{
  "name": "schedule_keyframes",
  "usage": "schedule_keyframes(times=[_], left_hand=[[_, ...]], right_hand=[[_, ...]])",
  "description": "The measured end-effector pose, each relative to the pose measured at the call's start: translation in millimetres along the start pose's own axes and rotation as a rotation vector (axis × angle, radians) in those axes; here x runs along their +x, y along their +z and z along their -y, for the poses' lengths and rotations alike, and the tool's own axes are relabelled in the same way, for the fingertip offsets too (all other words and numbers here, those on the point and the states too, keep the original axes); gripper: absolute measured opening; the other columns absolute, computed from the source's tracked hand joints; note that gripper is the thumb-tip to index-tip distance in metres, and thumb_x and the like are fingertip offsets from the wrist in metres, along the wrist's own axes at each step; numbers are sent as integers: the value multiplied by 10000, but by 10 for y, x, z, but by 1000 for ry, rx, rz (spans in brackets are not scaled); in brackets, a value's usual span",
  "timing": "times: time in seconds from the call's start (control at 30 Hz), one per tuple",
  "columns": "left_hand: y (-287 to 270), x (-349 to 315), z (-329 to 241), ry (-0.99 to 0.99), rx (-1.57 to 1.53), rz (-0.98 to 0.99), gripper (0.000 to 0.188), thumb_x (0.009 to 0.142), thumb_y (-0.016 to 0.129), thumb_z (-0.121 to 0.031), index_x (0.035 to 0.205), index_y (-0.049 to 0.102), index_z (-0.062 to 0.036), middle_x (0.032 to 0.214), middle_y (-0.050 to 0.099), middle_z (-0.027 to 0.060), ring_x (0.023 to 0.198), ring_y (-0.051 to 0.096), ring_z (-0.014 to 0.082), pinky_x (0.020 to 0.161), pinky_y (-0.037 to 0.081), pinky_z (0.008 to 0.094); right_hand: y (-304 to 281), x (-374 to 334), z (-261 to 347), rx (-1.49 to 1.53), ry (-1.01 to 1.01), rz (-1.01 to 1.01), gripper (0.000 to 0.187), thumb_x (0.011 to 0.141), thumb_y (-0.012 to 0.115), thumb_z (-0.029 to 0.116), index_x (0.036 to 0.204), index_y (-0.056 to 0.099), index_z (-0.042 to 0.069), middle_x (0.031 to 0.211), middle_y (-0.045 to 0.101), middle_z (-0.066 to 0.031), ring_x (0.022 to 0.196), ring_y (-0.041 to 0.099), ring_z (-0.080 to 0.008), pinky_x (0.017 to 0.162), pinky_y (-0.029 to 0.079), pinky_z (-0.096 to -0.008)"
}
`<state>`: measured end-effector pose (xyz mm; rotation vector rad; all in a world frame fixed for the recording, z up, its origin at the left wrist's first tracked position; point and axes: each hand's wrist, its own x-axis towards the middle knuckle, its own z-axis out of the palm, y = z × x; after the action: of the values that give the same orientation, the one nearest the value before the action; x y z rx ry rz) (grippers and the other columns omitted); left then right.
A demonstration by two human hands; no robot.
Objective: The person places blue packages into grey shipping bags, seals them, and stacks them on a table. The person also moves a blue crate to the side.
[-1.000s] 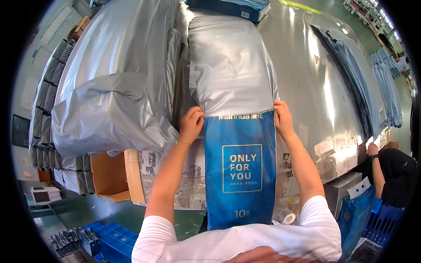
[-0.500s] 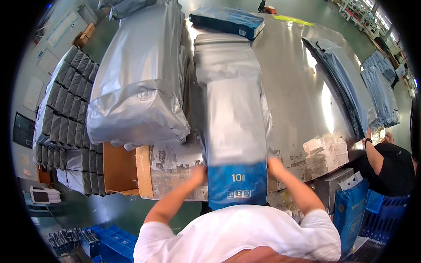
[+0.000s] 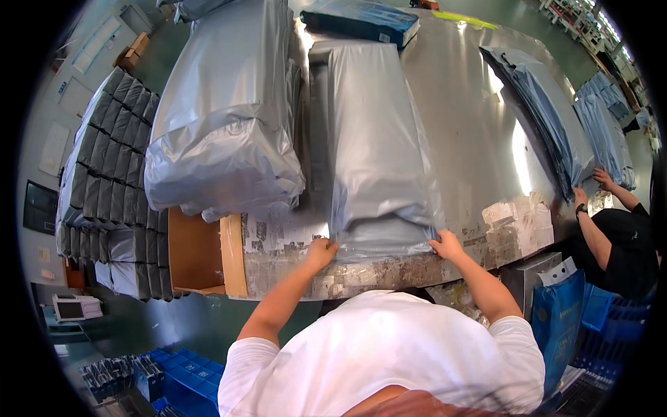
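A long silver-grey plastic mailing bag (image 3: 379, 153) lies lengthwise on the metal table in front of me, filled out by something inside. Its near end is flattened, and my two hands have it by the corners. At the near left corner, my left hand (image 3: 322, 255) is closed with its fingers pinching the bag's edge. My right hand (image 3: 448, 245) pinches the near right corner the same way. The blue pack is hidden from view now; only grey film shows between my hands.
A tall stack of filled grey bags (image 3: 222, 139) stands at my left, beside an open cardboard box (image 3: 196, 254). A blue pack (image 3: 361, 19) lies at the far edge of the metal table (image 3: 458, 139). At right, a co-worker's hands (image 3: 590, 191) touch grey bags (image 3: 545, 115).
The grey bag's mouth has come toward me over the blue pack, which no longer shows. My hands have moved slightly forward with the bag's edge. The co-worker's hands have shifted at the right-hand bags.
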<state>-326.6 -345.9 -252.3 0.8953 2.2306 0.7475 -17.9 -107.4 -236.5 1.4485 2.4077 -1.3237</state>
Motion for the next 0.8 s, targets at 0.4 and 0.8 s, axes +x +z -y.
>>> schedule_keyframes(times=[0.4,0.8], left_hand=[[6,-299,-36,-149,-856,312,141,862,515,-82,808,595,23,730,616,78,616,580,121,565,467,220],[-259,-334,157,-314,-592,477,136,860,502,-80,886,605,4,779,635,106,673,621,165,618,495,245]], right_hand=[[1301,-48,1575,278,-804,-153,258,689,692,154,895,603,26,799,558,-84,663,529,-196,611,438,-286],[192,-1856,-903,-493,-179,818,169,760,559,118,924,549,75,845,539,-144,773,534,-273,649,438,-358]])
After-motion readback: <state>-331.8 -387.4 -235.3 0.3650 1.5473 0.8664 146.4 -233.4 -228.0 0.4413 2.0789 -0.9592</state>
